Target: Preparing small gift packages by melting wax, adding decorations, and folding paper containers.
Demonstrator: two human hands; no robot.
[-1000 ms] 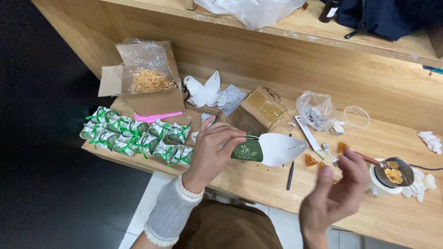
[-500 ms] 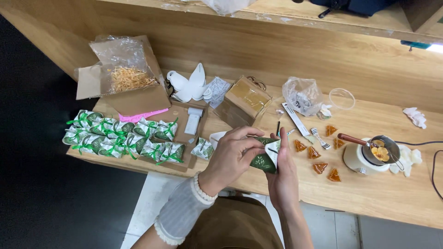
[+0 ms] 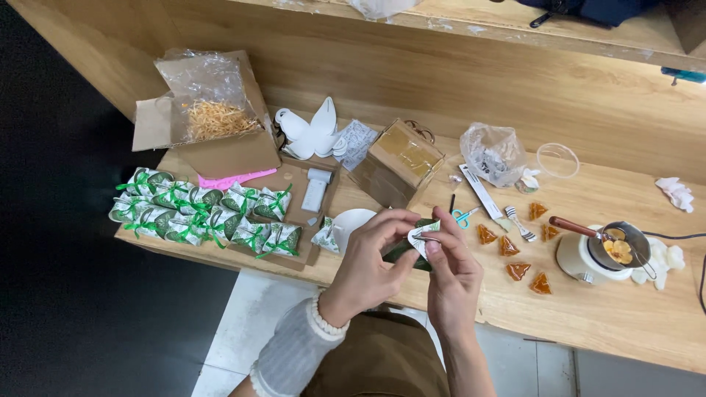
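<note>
The landmark here is the small green-and-white paper pouch (image 3: 418, 241), held over the near edge of the wooden table (image 3: 625, 323) between both hands.

Far to the left of the pouch, a cluster of finished green-ribboned packets (image 3: 206, 217) lies in rows near the table's left end. Behind that cluster, up and left of the pouch, an open cardboard box (image 3: 213, 140) holds a clear bag of pale yellow shreds. A pink strip (image 3: 234, 179) lies between the box and the packets. Just left of the pouch sits one loose packet (image 3: 325, 237) beside a white disc (image 3: 351, 220).

The left hand (image 3: 368, 268), with a bead bracelet and a ribbed white cuff at its wrist, pinches the pouch from the left, thumb and fingertips closed on its folded top. The right hand (image 3: 452, 276) grips the same pouch from the right, fingers curled around its white flap.

Behind the pouch stands a brown box with a clear window (image 3: 401, 158). To the right of the pouch lie small scissors (image 3: 462, 215), then several amber triangular pieces (image 3: 515, 254). Further right, a small pot (image 3: 599, 254) carries a wooden-handled spoon (image 3: 603, 237) across its top.
</note>
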